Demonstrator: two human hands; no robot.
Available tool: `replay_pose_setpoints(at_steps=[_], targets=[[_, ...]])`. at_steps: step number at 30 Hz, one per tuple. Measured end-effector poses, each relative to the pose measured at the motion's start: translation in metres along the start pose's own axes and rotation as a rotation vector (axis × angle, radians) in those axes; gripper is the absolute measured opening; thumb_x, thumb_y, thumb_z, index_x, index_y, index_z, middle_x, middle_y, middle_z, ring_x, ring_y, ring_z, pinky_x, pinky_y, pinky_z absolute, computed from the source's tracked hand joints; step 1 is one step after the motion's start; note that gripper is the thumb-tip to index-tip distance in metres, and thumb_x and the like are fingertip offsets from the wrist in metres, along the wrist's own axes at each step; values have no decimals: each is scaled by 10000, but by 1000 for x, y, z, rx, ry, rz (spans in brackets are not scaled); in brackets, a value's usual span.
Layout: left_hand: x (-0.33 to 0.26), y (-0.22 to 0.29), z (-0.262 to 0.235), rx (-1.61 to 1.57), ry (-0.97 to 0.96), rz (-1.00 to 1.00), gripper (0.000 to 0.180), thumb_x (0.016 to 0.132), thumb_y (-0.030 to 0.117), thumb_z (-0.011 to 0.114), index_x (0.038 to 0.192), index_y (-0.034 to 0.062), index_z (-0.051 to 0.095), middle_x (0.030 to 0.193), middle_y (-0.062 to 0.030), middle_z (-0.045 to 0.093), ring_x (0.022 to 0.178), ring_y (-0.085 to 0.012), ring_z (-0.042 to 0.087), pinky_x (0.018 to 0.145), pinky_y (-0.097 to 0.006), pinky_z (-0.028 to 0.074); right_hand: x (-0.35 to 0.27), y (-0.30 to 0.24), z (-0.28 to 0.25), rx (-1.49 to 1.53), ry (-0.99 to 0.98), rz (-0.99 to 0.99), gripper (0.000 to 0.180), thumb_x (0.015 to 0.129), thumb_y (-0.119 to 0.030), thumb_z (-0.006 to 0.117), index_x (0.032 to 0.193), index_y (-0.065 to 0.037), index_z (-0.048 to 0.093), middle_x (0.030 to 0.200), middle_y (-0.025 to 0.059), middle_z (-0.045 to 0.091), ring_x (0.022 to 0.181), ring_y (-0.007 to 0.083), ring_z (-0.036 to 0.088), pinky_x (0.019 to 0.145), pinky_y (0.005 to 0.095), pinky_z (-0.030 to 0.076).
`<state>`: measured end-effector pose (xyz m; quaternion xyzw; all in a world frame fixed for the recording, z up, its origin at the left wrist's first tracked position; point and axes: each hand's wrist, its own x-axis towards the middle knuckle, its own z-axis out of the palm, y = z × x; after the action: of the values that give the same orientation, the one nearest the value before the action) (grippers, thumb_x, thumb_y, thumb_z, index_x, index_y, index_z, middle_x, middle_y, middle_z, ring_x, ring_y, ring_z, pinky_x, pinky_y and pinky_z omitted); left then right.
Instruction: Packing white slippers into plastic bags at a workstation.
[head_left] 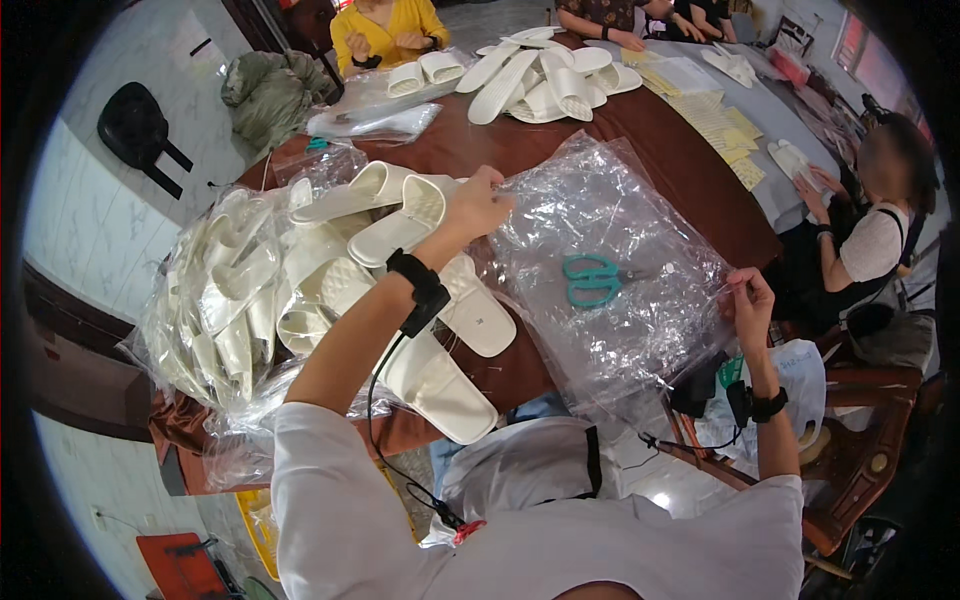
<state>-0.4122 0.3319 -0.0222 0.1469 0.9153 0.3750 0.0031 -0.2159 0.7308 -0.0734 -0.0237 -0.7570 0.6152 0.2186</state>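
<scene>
Nearest the person, the right hand (750, 300) is pinching the near right edge of a clear plastic bag (600, 220), fingers closed on the film just off the table's edge. Farther out, the left hand (478, 205) is gripping the bag's far left corner, closed around the crinkled plastic, so the bag is lying stretched between both hands across the dark brown table (690, 190). A pair of teal-handled scissors (592, 280) is showing through the bag near its middle. Left of the left forearm, loose white slippers (440, 350) are lying on the table, beside a big plastic-wrapped heap of more white slippers (230, 300). Farther away, another pile of slippers (545, 75) is sitting mid-table, with yellow paper sheets (720, 125) to its right. Other people are sitting around the far and right sides.
</scene>
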Motion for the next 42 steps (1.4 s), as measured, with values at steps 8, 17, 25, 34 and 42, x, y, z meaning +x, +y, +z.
replay_pose_setpoints(at_steps=[8, 17, 25, 34, 42], targets=[[-64, 65, 57, 569, 95, 366, 582, 800, 343, 618, 1259, 47, 415, 1191, -183, 433, 1087, -352, 413, 873, -467, 360, -6, 10, 8, -64, 114, 95, 95, 935, -108, 500, 863, -73, 553, 723, -39, 549, 613, 39, 568, 454, 166, 388], [-67, 20, 105, 555, -318, 234, 809, 866, 533, 454, 1398, -31, 223, 1430, -250, 235, 1292, -405, 258, 1058, -478, 224, -7, 25, -10, -81, -37, 52, 105, 921, -32, 464, 854, -69, 535, 838, -9, 560, 741, 61, 587, 536, 190, 433], [-55, 1, 114, 456, -380, 206, 905, 826, 579, 490, 1391, -69, 207, 1472, -239, 163, 1348, -384, 189, 1092, -470, 175, 7, -52, -1, 890, -413, 511, 200, 899, -199, 551, 1033, -50, 561, 1010, 87, 611, 873, 221, 623, 685, 253, 509], [-51, 16, 86, 400, -509, 259, 1306, 512, 773, 650, 1360, -116, 210, 1362, -286, 280, 1313, -421, 219, 1083, -469, 196, 47, -9, 73, -547, -560, -190, 226, 794, -165, 658, 988, -54, 627, 954, 100, 595, 926, 234, 573, 790, 332, 451], [-46, 4, 98, 454, -367, 269, 1280, 515, 733, 686, 1376, -82, 204, 1412, -287, 242, 1339, -434, 171, 1086, -500, 168, 55, 7, 76, -640, -650, -201, 194, 769, -159, 667, 910, -47, 596, 913, 121, 578, 880, 302, 559, 781, 347, 443]])
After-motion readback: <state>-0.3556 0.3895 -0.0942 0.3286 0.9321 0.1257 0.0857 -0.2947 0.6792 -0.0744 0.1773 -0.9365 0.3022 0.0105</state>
